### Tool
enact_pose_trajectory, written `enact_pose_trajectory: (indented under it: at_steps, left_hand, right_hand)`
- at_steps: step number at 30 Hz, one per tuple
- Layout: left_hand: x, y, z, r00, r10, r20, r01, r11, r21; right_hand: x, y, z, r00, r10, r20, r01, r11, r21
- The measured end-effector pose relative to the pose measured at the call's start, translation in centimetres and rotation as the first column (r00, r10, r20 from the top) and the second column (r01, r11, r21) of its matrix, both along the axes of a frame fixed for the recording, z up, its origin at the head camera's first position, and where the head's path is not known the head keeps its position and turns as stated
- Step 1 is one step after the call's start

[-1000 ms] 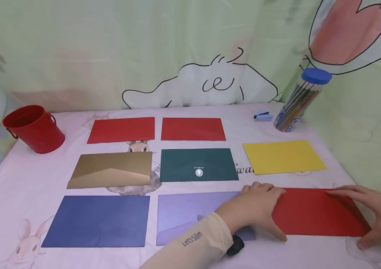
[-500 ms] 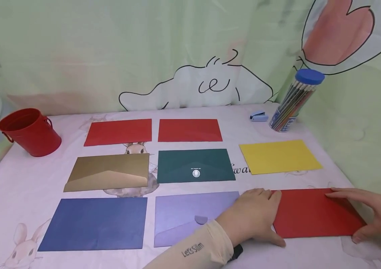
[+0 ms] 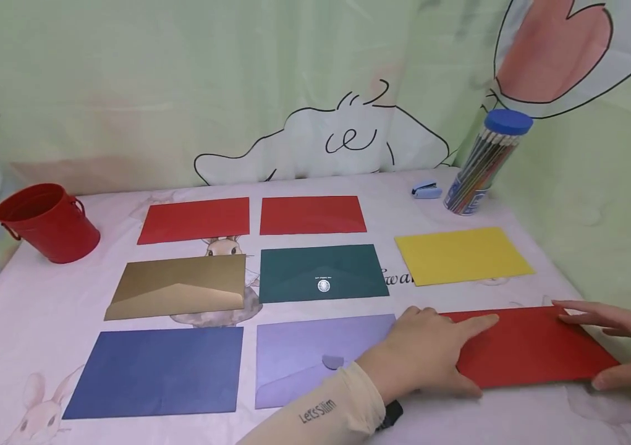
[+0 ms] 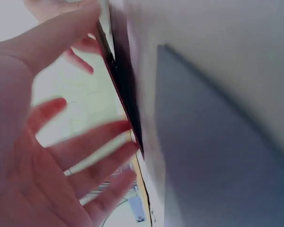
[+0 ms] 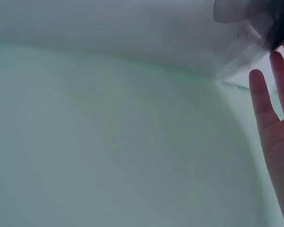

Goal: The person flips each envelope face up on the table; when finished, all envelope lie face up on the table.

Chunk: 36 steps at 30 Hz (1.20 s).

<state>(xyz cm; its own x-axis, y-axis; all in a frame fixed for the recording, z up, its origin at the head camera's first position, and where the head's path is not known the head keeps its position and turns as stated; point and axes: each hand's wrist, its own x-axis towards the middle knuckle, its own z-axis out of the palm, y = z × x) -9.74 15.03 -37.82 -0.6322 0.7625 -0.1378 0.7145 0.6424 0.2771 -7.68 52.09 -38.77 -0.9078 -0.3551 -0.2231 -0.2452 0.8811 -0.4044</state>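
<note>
**Two hands square up a red envelope at the near right of the grid**

Two hands frame the nearest red envelope, which lies flat on the table at about five o'clock from the green envelope. It sits just right of the lilac envelope and below the yellow one, so it seems to be taking the last place in a tidy grid of rows; the hands at either end look placed to keep its edges in line with its neighbours.

The left hand lies on the envelope's nine o'clock end, fingers straight and spread, forefinger stretched across the far corner and thumb along the near edge. It presses, and grips nothing. The left wrist view agrees: splayed fingers beside a dark paper edge.

The right hand rests at the three o'clock end, fingers extended over the far corner and thumb touching the near corner, open and flat, not pinching as far as I can tell.

Farther off lie two red envelopes, a gold envelope and a blue envelope, with a red bucket at ten o'clock and a pencil tube at one.
</note>
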Motion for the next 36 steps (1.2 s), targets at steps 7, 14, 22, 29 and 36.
enact_pose_trajectory:
  at_steps: [7,14,22,29,36]
  left_hand:
    - [-0.7,-1.3,1.5,0.997,-0.033,0.063,0.027,0.996,0.088]
    - [-1.2,-2.2,2.1,0.998,-0.022,0.063,0.004,0.96,0.281]
    - [-1.3,-2.2,1.9,0.999,-0.029,-0.036,0.039,0.944,0.329]
    - [-1.8,-2.0,1.8,1.0,-0.005,0.002,0.004,0.943,0.332]
    - [-2.4,-2.2,1.5,0.996,0.011,0.094,-0.043,0.936,0.35]
  right_hand:
    - [0.6,0.6,0.3,0.993,-0.089,-0.074,0.083,0.993,-0.087]
    - [0.9,-1.3,1.0,0.962,-0.23,-0.146,0.174,0.931,-0.32]
    - [0.4,-4.9,2.0,0.916,-0.309,-0.257,0.224,0.923,-0.313]
    - [0.0,-5.7,2.5,0.915,-0.301,-0.269,0.22,0.931,-0.291]
    - [0.2,-5.4,2.2,0.913,-0.309,-0.266,0.208,0.914,-0.349]
